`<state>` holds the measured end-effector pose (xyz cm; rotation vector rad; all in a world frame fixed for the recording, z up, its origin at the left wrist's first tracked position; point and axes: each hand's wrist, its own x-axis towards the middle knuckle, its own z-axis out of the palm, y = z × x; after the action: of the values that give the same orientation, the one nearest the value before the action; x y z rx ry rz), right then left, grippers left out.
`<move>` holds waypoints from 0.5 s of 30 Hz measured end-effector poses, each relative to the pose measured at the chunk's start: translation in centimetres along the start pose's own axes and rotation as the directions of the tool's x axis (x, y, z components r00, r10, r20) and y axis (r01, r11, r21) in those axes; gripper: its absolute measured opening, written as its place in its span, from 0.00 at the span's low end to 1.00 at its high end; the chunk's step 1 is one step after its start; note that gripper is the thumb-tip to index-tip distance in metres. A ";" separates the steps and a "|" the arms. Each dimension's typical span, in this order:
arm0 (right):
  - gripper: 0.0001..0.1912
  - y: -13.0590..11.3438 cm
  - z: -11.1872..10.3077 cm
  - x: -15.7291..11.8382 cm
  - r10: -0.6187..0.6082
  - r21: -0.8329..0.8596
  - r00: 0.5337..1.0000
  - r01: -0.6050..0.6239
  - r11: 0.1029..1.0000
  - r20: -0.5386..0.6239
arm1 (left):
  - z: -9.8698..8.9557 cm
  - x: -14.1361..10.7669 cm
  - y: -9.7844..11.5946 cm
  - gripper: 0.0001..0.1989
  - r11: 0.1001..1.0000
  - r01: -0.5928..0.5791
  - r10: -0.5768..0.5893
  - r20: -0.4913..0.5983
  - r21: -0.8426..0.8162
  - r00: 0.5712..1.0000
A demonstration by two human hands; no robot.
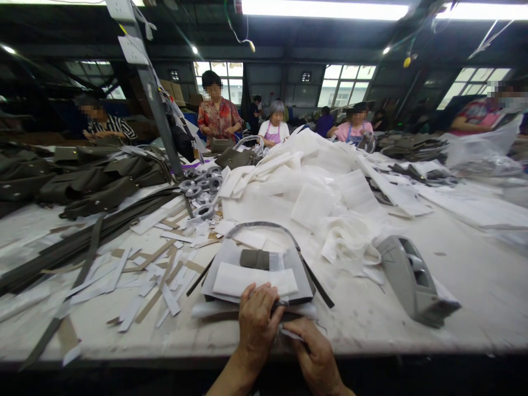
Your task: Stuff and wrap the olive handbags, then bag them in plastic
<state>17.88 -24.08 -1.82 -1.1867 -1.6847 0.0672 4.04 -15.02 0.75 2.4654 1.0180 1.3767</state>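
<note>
A dark handbag (305,278) lies near the table's front edge, covered by grey sheeting, its wrapped handle arching at the back. Across it rests a folded white foam strip (237,279), just in front of a dark flap (254,259). My left hand (259,319) is over the bag's front edge, fingers bent and pressed together; whatever is under them is hidden. Close beside it on the right, my right hand (311,346) pinches a small white strip (291,332) between thumb and fingers.
White foam sheets (315,203) are heaped behind the bag. A grey tape dispenser (412,280) stands at the right. Paper strips (169,297), long dark straps (94,242) and dark bags (86,181) lie at the left, near a metal post (159,110). Several people work across the table.
</note>
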 end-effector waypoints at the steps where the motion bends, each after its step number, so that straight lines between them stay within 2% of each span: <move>1: 0.15 -0.2 -0.1 0.2 -0.052 0.020 0.998 0.052 0.998 0.027 | 0.0 0.0 0.0 0.10 1.000 -0.004 0.004 -0.002 0.008 1.000; 5: 0.19 -0.9 -1.0 0.7 -0.149 0.063 0.979 0.142 0.988 0.139 | 0.1 0.0 0.1 0.09 0.999 -0.020 0.021 -0.008 0.049 1.000; 10: 0.16 -1.2 -1.5 0.5 -0.209 0.051 0.957 0.203 0.978 0.201 | 0.5 0.1 0.1 0.08 0.996 -0.010 0.012 -0.025 0.088 1.000; 12: 0.17 -1.3 -1.7 1.3 -0.223 0.052 0.950 0.217 0.975 0.217 | 0.7 0.0 0.0 0.08 0.996 -0.026 0.029 -0.033 0.085 0.999; 15: 0.19 -1.7 -2.5 3.8 -0.218 0.026 0.940 0.219 0.975 0.263 | 0.4 -0.2 -0.2 0.10 0.995 -0.087 0.090 -0.048 0.057 0.995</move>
<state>18.70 -23.39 2.97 -1.0187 -2.0440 0.0882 4.19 -14.92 0.31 2.5565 0.9809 1.4639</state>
